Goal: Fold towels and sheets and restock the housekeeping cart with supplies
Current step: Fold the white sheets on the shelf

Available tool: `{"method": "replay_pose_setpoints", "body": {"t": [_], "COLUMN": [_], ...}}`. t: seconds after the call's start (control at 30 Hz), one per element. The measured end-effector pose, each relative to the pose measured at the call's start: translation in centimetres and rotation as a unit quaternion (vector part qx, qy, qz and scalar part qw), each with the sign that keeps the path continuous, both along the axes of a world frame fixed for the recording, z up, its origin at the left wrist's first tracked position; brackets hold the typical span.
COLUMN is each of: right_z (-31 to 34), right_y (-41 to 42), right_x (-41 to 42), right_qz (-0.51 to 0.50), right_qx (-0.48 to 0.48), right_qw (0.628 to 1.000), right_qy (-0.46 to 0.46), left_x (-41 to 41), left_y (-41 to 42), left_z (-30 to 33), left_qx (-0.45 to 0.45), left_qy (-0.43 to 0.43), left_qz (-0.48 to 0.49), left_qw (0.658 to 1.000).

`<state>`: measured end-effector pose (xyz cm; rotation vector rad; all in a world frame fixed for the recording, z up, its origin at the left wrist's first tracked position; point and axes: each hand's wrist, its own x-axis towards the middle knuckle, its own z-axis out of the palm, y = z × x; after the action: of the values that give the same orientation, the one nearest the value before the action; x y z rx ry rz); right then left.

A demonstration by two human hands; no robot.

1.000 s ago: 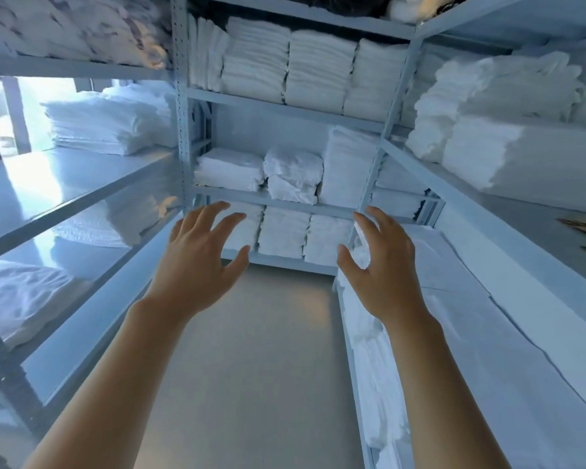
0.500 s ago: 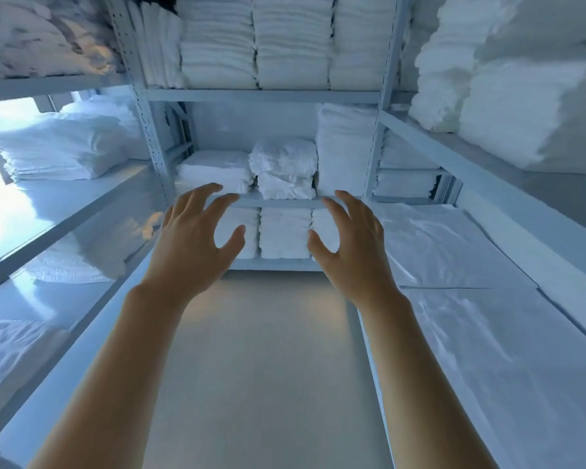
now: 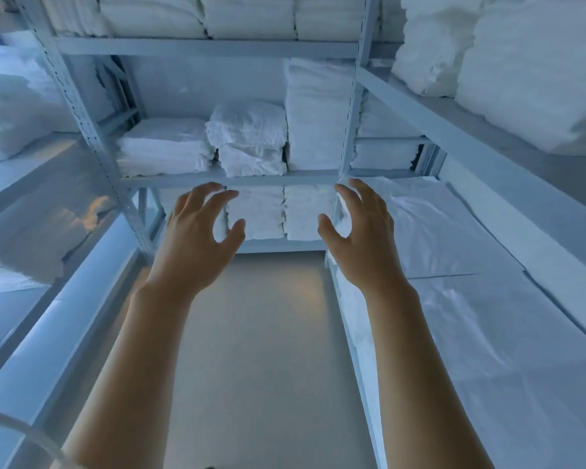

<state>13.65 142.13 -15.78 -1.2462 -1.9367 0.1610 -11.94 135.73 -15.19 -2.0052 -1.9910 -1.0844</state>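
Left hand [image 3: 197, 238] and right hand [image 3: 362, 238]: fingers spread wide and half curled, holding nothing. Target, by judgement: stacks of folded white towels [image 3: 254, 211] on the bottom shelf of the grey metal rack [image 3: 224, 181], front edge. Expect soft, light, slumping cloth; clasp one stack's two sides, supporting underneath

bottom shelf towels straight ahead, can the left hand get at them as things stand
Probably yes. The left hand is empty, fingers spread, raised toward the bottom shelf towels. Nothing blocks the way; only bare floor lies between, though it isn't touching them yet.
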Motion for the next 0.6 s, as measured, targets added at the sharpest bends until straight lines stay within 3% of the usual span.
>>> {"method": "replay_pose_setpoints", "body": {"t": [0.33, 0.6], "right_z": [-1.9, -0.7], "right_y": [11.1, 20.4], "right_x": [-3.5, -11.9], "right_qz": [-0.092, -0.149], "right_qx": [0.002, -0.019], "right_qw": [0.995, 0.988], "right_qy": [-0.041, -0.047], "left_x": [-4.0, -10.6], "left_y": [16.2, 29.1], "left_z": [-2.9, -1.9], "left_qx": [0.002, -0.014], "left_qy": [-0.024, -0.042], "left_qz": [-0.123, -0.201], "left_qw": [0.992, 0.979]}}
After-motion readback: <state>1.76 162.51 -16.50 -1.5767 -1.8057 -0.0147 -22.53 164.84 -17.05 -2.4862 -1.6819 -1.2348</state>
